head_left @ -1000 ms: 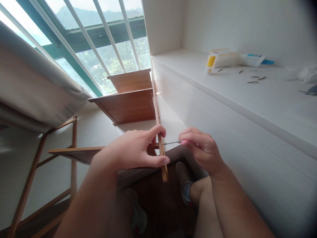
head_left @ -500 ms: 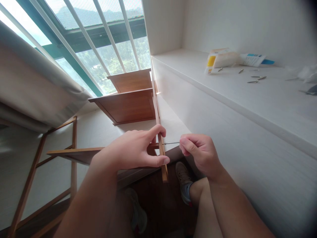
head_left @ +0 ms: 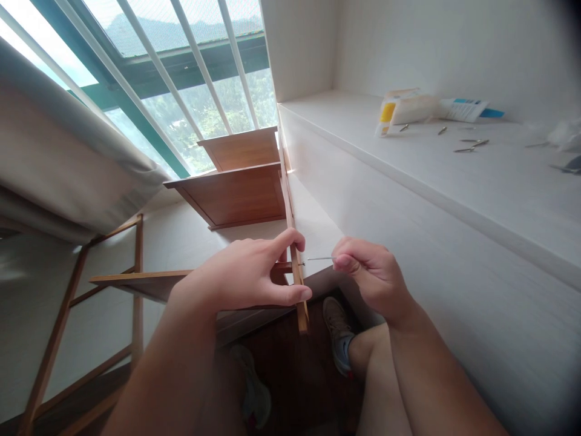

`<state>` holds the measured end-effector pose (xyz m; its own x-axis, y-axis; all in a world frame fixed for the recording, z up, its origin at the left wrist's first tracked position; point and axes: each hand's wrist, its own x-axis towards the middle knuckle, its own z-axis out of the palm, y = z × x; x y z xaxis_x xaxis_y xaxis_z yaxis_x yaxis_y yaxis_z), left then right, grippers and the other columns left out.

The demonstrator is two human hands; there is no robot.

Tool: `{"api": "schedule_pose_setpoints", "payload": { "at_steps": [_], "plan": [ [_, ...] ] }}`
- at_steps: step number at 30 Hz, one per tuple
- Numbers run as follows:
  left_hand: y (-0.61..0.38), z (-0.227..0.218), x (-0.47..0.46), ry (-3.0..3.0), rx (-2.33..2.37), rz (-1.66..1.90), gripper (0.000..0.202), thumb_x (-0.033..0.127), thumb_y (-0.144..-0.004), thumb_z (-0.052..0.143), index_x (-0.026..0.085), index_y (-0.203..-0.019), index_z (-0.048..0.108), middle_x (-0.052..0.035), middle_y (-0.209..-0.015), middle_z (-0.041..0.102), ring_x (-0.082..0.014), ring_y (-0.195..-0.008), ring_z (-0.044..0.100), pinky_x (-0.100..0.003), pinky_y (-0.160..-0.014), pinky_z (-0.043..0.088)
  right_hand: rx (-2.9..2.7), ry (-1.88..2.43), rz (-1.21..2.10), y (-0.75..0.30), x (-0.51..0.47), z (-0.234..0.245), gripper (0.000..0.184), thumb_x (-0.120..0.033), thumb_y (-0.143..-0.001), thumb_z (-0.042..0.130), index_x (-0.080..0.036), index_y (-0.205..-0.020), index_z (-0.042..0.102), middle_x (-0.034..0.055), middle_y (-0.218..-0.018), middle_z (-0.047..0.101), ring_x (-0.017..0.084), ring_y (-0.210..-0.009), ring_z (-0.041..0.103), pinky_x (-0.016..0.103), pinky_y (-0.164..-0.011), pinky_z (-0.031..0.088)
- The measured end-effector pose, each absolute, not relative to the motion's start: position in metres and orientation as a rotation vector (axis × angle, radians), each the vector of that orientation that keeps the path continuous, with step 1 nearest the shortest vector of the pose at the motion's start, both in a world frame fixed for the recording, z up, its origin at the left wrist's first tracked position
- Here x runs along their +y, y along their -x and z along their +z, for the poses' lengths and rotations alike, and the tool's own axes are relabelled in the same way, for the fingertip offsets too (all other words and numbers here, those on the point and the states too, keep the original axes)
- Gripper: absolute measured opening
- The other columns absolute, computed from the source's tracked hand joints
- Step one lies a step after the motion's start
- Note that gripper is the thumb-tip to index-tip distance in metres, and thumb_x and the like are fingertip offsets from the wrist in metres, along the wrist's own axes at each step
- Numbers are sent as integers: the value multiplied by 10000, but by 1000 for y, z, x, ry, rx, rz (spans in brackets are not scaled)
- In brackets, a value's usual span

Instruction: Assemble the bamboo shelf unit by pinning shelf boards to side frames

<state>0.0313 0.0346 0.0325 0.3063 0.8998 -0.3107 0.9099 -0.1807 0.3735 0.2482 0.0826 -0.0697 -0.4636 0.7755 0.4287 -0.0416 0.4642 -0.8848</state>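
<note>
My left hand (head_left: 254, 272) is wrapped round an upright wooden side post (head_left: 302, 318), thumb on the near side and fingers over it. Beside that hand, a wooden shelf board (head_left: 140, 280) reaches left from the post. A small screw (head_left: 303, 263) sticks out of the post's right face. Pinched in my right hand (head_left: 365, 266) is a thin metal hex key (head_left: 320, 258), its far end hidden in the fingers. The key's tip points left and stands just apart from the screw head.
Two more wooden shelf boards (head_left: 236, 197) sit farther up the post by the barred window. At left stands a wooden ladder-like frame (head_left: 59, 315). The white ledge (head_left: 454, 194) at right bears loose screws (head_left: 472, 144), a plastic packet (head_left: 413, 108) and a tube (head_left: 463, 110).
The hex key's tip has come off the screw head, moving slightly right and up with my right hand. My left hand keeps its hold on the post.
</note>
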Motion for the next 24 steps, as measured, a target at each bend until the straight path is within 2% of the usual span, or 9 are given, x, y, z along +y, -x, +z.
{"api": "schedule_pose_setpoints", "payload": {
  "at_steps": [7,16,24],
  "plan": [
    [-32,33,34,-2092,1610,-19,600,743,-735,516,315,-1153,459,36,-795,659,-199,-680,595,-258,-580,341,-1875,578,1090,-247,83,-69,249,-289,-935,529,-193,-707,557,30,-723,531,164,-678,478,310,-640,379],
    [-32,34,35,-2082,1616,-12,611,741,-722,521,306,-1149,475,28,-792,657,-205,-691,604,-268,-591,358,-1849,557,1063,-247,83,-69,228,-299,-926,546,-199,-727,596,42,-741,561,176,-690,504,314,-647,401],
    [-31,33,34,-2100,1618,-26,620,757,-727,510,313,-1156,463,24,-830,668,-207,-691,600,-266,-590,350,-1872,532,1050,-247,84,-69,192,-249,-931,536,-200,-757,601,44,-772,574,175,-718,521,318,-671,417]
  ]
}}
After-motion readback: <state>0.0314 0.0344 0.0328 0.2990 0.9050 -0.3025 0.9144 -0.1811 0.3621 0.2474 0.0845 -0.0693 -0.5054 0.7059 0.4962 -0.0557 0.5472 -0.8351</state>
